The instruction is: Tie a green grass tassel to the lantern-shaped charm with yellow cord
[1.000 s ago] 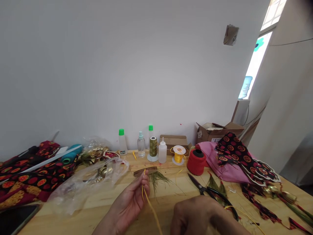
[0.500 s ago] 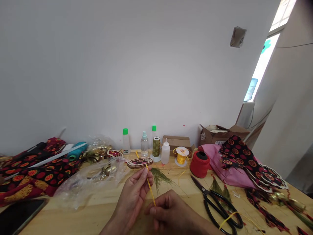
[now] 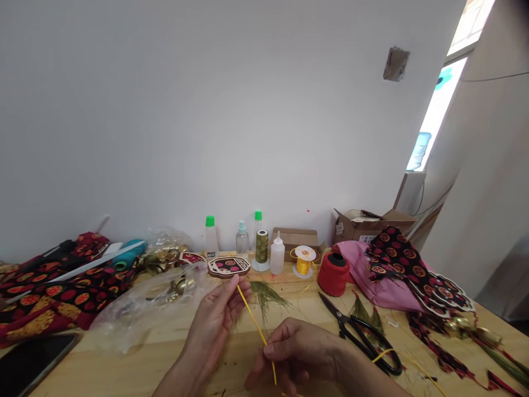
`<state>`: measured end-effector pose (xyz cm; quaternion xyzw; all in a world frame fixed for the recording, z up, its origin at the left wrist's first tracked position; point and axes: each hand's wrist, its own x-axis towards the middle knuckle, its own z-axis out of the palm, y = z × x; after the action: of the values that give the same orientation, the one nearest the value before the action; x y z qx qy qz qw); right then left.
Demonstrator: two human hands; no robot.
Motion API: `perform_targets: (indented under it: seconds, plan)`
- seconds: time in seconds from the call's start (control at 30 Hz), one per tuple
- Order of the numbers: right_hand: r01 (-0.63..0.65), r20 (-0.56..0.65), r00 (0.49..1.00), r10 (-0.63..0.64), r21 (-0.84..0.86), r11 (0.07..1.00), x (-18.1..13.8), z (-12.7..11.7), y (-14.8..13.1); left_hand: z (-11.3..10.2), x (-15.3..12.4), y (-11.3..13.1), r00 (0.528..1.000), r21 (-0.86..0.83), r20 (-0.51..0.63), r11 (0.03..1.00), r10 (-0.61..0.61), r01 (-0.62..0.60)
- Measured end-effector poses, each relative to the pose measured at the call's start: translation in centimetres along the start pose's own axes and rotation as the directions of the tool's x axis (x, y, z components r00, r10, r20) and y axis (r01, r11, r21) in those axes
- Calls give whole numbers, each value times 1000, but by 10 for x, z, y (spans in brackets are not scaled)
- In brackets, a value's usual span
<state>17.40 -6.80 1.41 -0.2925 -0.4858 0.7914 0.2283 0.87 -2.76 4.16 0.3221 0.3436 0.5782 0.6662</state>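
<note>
We pinch the yellow cord (image 3: 253, 318) between left hand (image 3: 215, 326) and right hand (image 3: 300, 350), hands apart; its patterned ornament (image 3: 228, 267) has turned more face-on.

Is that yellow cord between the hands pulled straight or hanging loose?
Pulled straight: the yellow cord runs in one unbent line from the left hand to the right hand.

black scissors (image 3: 363, 339) | red thread cone (image 3: 333, 274) | olive spool (image 3: 261, 246) by wall | phone (image 3: 33, 364), left edge
</note>
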Motion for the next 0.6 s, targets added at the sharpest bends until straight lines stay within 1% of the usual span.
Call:
perform_targets:
  seconds: [0.1,0.17,0.3,0.4,0.5,0.6]
  plan:
    - [-15,26,1000,16,-27,1000,-1,2,-2,1,0,2,1000,-20,-24,1000,17,-17]
    - [-29,20,999,30,-75,997,-3,3,-3,1,1,3,999,-42,-33,999,21,-22]
    - [-72,29,997,78,-176,982,-5,3,-5,-2,4,2,1000,-64,-24,998,21,-22]
    - [-67,53,995,81,-223,973,-7,-1,-5,-4,5,0,1000,-85,-11,996,18,-18]
    - [-77,59,994,95,-253,964,-9,-5,-6,-2,5,-2,1000,-113,-4,994,-8,8]
    - [-118,72,987,145,-295,948,-14,-6,-11,-1,5,-4,998,-132,5,989,-66,66]
